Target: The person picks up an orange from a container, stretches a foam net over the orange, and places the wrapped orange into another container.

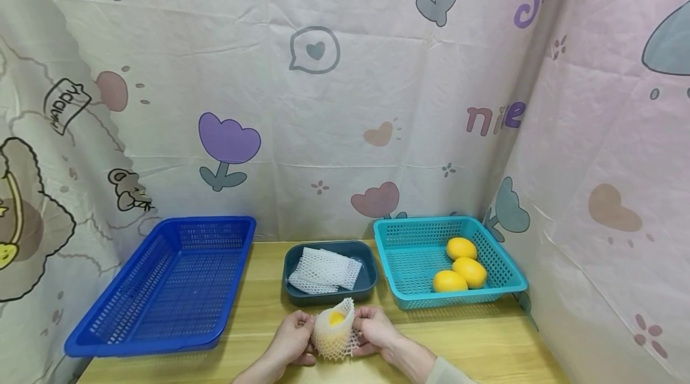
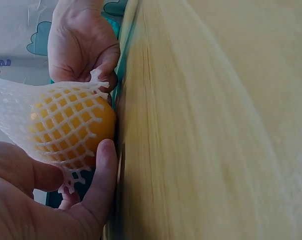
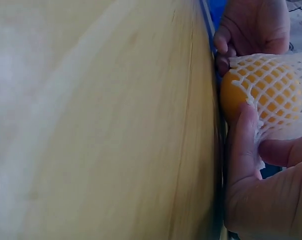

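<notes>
A yellow, oval, lemon-like fruit sits inside a white foam fruit net just above the table's front part. My left hand pinches the net's edge on the left, with a fingertip near the fruit in the left wrist view. On the opposite side, my right hand pinches the edge between thumb and finger. The wrist views show bare fruit poking out of the net's table-side opening, while the loose end of the net extends past the other side.
Behind the hands stands a dark tray with flat white foam nets in it. A turquoise basket at right holds three yellow fruits. At left is a blue basket. Printed curtains surround the wooden table.
</notes>
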Motion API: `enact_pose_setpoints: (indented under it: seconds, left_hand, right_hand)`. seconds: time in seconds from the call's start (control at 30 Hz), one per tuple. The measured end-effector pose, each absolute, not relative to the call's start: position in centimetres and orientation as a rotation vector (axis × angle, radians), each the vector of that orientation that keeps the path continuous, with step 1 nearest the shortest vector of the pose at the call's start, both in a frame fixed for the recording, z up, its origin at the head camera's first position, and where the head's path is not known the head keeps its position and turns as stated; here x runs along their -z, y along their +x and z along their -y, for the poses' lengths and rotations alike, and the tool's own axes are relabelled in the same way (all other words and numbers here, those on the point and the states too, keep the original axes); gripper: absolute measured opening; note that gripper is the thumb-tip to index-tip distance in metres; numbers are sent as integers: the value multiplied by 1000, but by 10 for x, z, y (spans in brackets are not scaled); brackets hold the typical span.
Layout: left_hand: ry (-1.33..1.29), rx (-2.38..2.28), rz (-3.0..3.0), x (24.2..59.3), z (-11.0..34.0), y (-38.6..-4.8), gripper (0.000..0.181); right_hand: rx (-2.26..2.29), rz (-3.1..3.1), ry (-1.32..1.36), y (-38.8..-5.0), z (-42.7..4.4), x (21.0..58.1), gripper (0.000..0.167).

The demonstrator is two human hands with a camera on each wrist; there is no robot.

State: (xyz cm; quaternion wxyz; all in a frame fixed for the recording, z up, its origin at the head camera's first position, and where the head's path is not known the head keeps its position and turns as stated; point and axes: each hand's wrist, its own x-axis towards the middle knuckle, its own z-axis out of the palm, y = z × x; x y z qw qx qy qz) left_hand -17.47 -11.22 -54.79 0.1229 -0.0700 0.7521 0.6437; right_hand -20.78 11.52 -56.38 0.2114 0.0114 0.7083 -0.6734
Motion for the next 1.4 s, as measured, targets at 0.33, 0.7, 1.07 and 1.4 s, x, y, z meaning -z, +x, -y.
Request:
enact_pose_setpoints:
  seconds: [0.33,0.7,1.07,1.4]
  left_hand:
    - [-204,-2005,-1985,545,110,-174,25]
    - [-213,-2192,-1762,545,107,-174,21]
    - [-246,-2249,-1712,543,105,-173,28]
    - [-276,-2290,-1715,543,104,-174,24]
  right_hand:
    - [1883,-1954,10,-204,-115,554,15]
    - [1900,-1950,-36,-201,-111,545,17]
    - [1937,-1938,-20,-198,-106,539,13]
    - [2005,-1874,-23,-195,-103,539,23]
